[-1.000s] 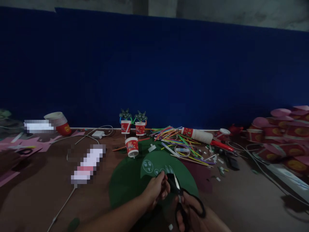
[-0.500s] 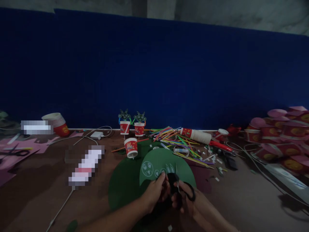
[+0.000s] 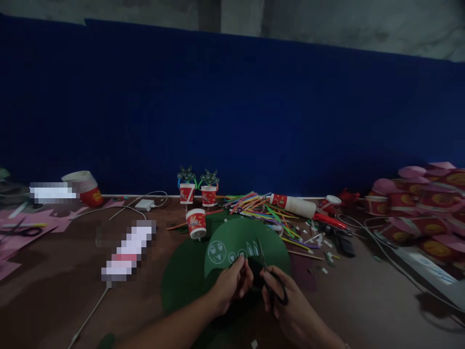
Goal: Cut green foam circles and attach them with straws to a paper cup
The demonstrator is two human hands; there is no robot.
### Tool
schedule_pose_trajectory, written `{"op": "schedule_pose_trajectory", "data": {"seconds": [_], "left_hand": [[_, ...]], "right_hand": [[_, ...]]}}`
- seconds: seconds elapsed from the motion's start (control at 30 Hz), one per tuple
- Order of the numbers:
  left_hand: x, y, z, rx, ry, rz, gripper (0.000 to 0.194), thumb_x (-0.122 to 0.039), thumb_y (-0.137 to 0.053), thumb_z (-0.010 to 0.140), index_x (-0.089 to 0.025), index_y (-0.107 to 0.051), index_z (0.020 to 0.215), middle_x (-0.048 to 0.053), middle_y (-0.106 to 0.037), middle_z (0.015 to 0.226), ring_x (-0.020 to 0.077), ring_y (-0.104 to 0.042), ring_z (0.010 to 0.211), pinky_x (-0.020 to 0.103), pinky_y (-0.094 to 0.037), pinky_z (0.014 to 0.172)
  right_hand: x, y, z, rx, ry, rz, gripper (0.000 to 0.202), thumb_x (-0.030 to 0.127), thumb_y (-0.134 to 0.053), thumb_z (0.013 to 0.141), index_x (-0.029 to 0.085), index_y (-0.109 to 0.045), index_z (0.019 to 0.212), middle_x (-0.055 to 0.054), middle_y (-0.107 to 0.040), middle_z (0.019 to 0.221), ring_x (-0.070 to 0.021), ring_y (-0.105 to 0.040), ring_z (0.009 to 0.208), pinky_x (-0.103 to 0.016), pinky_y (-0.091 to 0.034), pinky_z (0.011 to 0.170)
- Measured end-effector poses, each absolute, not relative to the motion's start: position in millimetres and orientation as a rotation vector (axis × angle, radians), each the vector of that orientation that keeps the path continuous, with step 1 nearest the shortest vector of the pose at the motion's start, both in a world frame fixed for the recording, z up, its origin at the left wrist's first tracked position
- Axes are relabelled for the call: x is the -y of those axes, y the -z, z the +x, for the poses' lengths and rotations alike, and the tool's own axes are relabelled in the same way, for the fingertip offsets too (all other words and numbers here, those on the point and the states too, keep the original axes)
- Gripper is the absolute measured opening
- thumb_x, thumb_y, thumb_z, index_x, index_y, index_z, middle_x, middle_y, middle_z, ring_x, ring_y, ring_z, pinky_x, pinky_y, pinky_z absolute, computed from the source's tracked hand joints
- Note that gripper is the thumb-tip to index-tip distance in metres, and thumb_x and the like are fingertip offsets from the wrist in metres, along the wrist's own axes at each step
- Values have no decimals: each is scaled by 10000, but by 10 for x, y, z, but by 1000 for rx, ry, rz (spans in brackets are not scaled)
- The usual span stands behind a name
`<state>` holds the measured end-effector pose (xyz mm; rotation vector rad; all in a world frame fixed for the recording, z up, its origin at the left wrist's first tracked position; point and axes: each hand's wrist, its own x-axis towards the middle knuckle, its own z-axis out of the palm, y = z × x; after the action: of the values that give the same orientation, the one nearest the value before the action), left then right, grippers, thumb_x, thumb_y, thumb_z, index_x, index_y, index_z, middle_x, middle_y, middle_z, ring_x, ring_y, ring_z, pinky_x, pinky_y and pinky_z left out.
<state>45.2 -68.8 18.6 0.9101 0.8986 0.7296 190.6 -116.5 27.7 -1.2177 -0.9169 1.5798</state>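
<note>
A round sheet of green paper [image 3: 247, 232] bears white drawings: a face, small circles and two pointed ears. My left hand [image 3: 234, 281] pinches its near edge between thumb and fingers. In my right hand [image 3: 286, 300] are black-handled scissors [image 3: 282, 292], their blades pointing up along the sheet beside the drawn ears. Whether the blades are parted I cannot make out. Beneath lies a second green sheet [image 3: 178, 271] on the table. Just beyond it a red paper cup [image 3: 196, 224] leans, with sticks at its side.
Two red cups with rabbit-like cutouts [image 3: 187, 193] stand by the blue partition [image 3: 232, 111]. Colourful pipe cleaners [image 3: 250, 202], stacked cups [image 3: 294, 205] and paper scraps lie behind and to the right. Pink-topped red cups [image 3: 410, 194] crowd the far right; pink paper [image 3: 47, 223] lies left.
The green sheet has shifted slightly left and up in view. My right hand and the scissors have turned a little, with the blades now more against the sheet near the ears.
</note>
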Motion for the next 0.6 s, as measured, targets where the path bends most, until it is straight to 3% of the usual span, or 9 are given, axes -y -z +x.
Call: {"op": "schedule_pose_trajectory", "data": {"seconds": [0.2,0.37,0.6], "left_hand": [[652,-207,422,-874,-734,957,572,-611,-340,797,-145,-544,534,-34,-410,403,56,-275,347,243,-149,415],[609,-206,392,-851,-747,979,571,-594,-333,811,-146,-536,521,-37,-375,373,60,-270,347,239,-155,407],[528,-217,351,-773,-848,873,391,-521,-415,806,-175,-462,630,-29,-538,505,43,-289,324,221,-166,393]], "right_hand": [[1136,-272,1901,976,-1536,-1195,327,502,-561,781,183,-513,838,56,-456,500,-54,-370,393,-157,-199,348],[1132,-295,1907,971,-1524,-1181,297,468,-584,778,185,-502,811,66,-425,474,-59,-355,410,-160,-246,383],[1059,-237,1931,1017,-1552,-1114,295,449,-603,771,179,-499,830,87,-403,429,-37,-304,361,-149,-195,356]]}}
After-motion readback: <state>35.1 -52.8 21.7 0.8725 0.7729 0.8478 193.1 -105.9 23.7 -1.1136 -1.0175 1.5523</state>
